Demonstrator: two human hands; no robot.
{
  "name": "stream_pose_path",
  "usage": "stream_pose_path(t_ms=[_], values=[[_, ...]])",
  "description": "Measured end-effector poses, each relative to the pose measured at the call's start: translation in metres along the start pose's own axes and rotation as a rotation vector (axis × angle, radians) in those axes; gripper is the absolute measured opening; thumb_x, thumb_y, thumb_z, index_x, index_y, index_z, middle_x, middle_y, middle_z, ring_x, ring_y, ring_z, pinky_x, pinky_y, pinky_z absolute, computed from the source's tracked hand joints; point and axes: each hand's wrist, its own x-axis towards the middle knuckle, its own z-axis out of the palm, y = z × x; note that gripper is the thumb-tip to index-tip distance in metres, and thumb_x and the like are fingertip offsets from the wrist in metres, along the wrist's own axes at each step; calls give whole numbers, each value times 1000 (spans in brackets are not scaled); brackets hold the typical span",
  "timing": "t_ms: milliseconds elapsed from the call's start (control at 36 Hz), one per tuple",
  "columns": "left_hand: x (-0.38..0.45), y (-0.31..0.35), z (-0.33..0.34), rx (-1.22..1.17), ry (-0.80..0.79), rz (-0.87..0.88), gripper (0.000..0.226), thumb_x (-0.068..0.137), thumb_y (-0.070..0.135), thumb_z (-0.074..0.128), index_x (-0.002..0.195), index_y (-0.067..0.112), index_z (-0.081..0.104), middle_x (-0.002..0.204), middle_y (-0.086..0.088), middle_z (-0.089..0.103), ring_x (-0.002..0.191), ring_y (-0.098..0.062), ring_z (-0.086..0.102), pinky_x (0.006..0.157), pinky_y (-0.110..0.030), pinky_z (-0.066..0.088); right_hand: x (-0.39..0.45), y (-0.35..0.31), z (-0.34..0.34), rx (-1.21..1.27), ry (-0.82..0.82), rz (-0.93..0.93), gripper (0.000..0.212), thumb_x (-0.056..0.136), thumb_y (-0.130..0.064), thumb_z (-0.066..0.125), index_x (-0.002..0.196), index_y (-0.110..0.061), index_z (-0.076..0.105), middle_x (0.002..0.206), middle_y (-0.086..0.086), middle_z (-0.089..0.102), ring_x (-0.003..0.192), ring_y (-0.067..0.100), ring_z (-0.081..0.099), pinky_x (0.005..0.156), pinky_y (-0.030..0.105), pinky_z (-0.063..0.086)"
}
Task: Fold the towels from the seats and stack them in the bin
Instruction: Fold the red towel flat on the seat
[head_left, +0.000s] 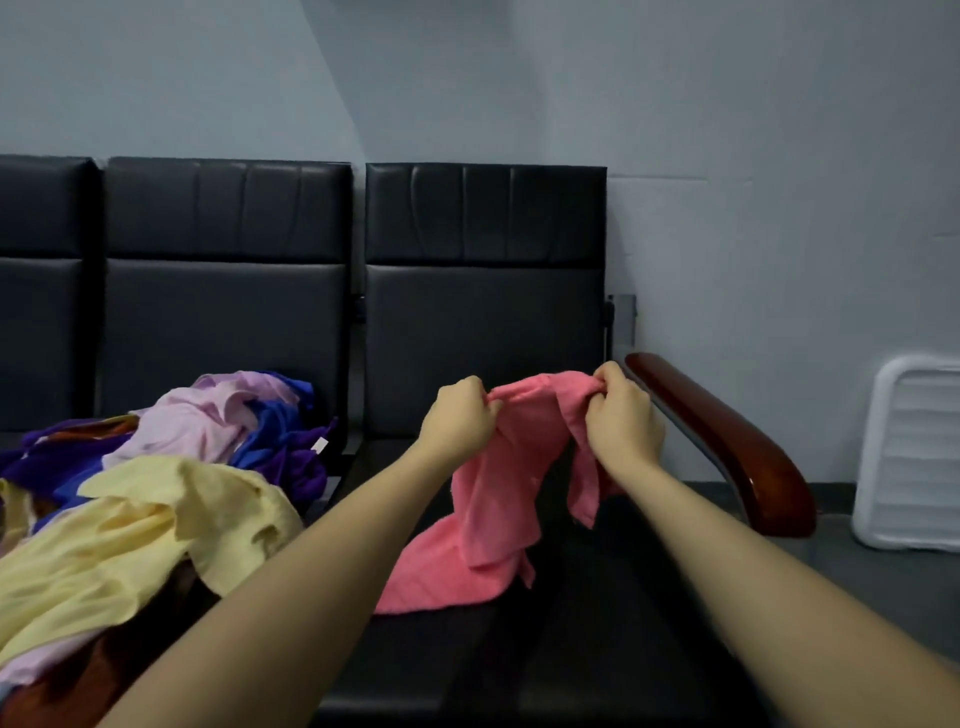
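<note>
A pink towel (493, 499) hangs above the right black seat (571, 623), its lower end resting crumpled on the cushion. My left hand (460, 415) grips its top edge on the left. My right hand (621, 415) pinches the same edge on the right, a short way apart. On the middle seat lies a heap of unfolded towels: a yellow towel (104, 551) in front, a lilac towel (197, 421) behind it, blue and purple towels (280, 441) beside that. The white bin (914, 452) stands on the floor at the far right.
A glossy brown wooden armrest (727, 441) runs along the right side of the seat, between it and the bin. Black seat backs (483, 260) stand against a pale wall. Grey floor lies right of the armrest.
</note>
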Motion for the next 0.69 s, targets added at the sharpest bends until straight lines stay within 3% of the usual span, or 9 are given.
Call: stream_pose_path(t_ms=[167, 250, 306, 389, 472, 528, 583, 639, 694], values=[[-1, -18, 24, 33, 42, -57, 24, 97, 33, 41, 94, 10, 46, 90, -10, 60, 81, -30, 56, 67, -36, 43, -2, 10, 27, 53, -173, 54, 35, 94, -6, 35, 121, -20, 52, 117, 10, 63, 108, 33, 56, 91, 40, 35], [0, -29, 33, 45, 39, -123, 25, 96, 31, 42, 99, 6, 47, 97, -13, 60, 87, -34, 58, 69, -37, 45, -3, 14, 46, 51, -479, -39, 59, 99, -16, 40, 150, -34, 18, 154, -1, 31, 137, 25, 35, 107, 42, 26], [0, -40, 40, 34, 0, -179, 18, 95, 24, 42, 97, 6, 44, 101, -15, 60, 87, -34, 57, 68, -37, 44, -11, 18, 56, 18, -602, -96, 66, 99, -21, 41, 150, -42, 4, 158, -6, 18, 141, 24, 27, 109, 44, 22], [-4, -58, 54, -4, -65, -266, 10, 92, 15, 42, 96, 6, 40, 106, -18, 58, 85, -32, 55, 69, -38, 45, -25, 29, 74, -64, -655, -96, 53, 96, -27, 45, 145, -36, 27, 144, 5, 37, 128, 30, 38, 103, 43, 25], [-10, -71, 65, -46, -90, -334, 18, 93, 17, 44, 106, 4, 43, 108, -17, 58, 91, -34, 57, 74, -40, 48, -38, 38, 85, -191, -686, -121, 23, 94, -37, 48, 108, -22, 59, 117, 4, 57, 114, 27, 50, 95, 39, 31], [-14, -77, 70, -36, -88, -341, 16, 95, 18, 42, 105, 7, 39, 101, -14, 57, 84, -31, 54, 70, -39, 46, -47, 43, 91, -198, -718, -97, 30, 92, -48, 49, 75, -24, 58, 92, -2, 61, 102, 23, 55, 95, 40, 31], [-17, -81, 73, 24, -99, -315, 12, 94, 16, 41, 101, 11, 33, 92, -10, 54, 78, -30, 51, 66, -37, 42, -56, 44, 93, -183, -742, -39, 44, 86, -61, 49, 59, -26, 45, 75, -6, 54, 94, 20, 54, 98, 42, 30], [-21, -82, 74, 101, -101, -269, 13, 93, 14, 40, 102, 13, 30, 90, -10, 54, 78, -31, 50, 67, -37, 39, -63, 46, 96, -199, -772, -1, 44, 81, -71, 48, 70, -28, 54, 91, -1, 62, 104, 24, 52, 102, 44, 30], [-24, -82, 76, 184, -89, -200, 14, 93, 14, 39, 106, 12, 34, 92, -11, 60, 82, -33, 53, 72, -37, 36, -69, 42, 97, -283, -817, 40, 59, 81, -71, 47, 100, -18, 64, 112, 4, 61, 116, 28, 48, 102, 44, 29]])
